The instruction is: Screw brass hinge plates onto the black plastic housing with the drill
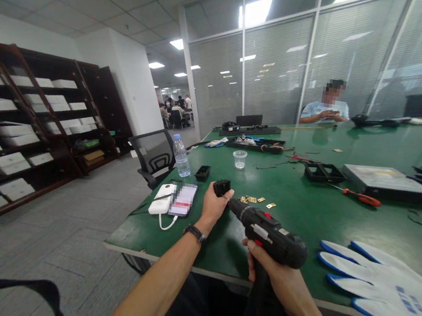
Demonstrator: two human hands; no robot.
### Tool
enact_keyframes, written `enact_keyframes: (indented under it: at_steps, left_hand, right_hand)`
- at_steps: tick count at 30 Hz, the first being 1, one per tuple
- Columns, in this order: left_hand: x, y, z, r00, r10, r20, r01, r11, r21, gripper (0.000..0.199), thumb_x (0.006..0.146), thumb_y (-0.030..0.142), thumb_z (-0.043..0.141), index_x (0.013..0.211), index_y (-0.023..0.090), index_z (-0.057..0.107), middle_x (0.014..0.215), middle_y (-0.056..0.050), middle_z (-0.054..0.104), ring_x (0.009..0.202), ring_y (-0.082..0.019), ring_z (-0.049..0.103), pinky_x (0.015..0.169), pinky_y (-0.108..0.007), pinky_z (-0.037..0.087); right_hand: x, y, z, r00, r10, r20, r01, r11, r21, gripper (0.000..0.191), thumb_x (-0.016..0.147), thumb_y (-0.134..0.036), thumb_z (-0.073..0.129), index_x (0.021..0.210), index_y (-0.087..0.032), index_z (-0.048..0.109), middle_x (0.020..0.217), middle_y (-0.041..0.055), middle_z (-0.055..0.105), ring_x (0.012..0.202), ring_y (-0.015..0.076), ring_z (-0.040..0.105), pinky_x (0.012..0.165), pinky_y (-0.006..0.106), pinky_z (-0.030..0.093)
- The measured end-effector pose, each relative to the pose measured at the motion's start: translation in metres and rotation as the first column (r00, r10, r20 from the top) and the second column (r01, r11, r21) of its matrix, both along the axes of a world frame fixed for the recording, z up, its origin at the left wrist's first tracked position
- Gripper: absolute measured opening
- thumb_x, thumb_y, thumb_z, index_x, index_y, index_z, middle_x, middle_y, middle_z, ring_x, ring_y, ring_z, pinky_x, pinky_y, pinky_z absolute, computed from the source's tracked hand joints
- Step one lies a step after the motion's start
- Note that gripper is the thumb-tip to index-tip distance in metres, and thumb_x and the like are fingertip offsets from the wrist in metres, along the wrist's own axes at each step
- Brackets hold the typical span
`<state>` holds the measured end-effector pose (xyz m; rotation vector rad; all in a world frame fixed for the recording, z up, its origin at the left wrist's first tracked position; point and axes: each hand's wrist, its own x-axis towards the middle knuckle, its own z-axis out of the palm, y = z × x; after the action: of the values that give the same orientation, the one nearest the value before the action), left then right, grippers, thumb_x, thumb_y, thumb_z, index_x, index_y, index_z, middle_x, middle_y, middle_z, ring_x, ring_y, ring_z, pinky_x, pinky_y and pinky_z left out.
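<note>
My right hand [272, 267] grips the handle of a black cordless drill [271, 233] with red accents, its chuck pointing left and away from me. My left hand [215, 206] is closed around a small black plastic box [221, 186], just beyond the drill's tip. Whether the bit touches the box cannot be made out. Several small brass-coloured plates [252, 200] lie on the green table right behind the chuck. Near my left hand stands another small black box [203, 172]. A phone [183, 200] and a white power bank [162, 198] with a cable lie to its left.
White gloves [393, 291] with blue edging lie at the right. A screwdriver [361, 197], a flat metal-topped box [389, 183] and black trays [323, 172] sit further back. A water bottle [181, 156] and clear cup [239, 159] stand upright. A person [326, 109] sits across the table.
</note>
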<state>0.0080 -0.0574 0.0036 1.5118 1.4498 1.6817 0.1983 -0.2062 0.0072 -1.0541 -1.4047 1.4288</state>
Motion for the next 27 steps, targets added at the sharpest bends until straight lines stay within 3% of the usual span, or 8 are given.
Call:
enact_keyframes:
  at_steps: [27]
  left_hand:
    - [-0.0016, 0.005, -0.0056, 1.0, -0.002, 0.011, 0.002, 1.0, 0.006, 0.036, 0.075, 0.032, 0.081, 0.103, 0.017, 0.064, 0.101, -0.007, 0.069, 0.092, -0.02, 0.063, 0.09, -0.035, 0.049]
  right_hand:
    - [-0.0007, -0.0024, 0.0084, 1.0, -0.007, -0.029, 0.007, 1.0, 0.001, 0.054, 0.085, -0.069, 0.064, 0.063, -0.02, 0.064, 0.059, 0.006, 0.064, 0.059, 0.0184, 0.059, 0.062, 0.032, 0.047]
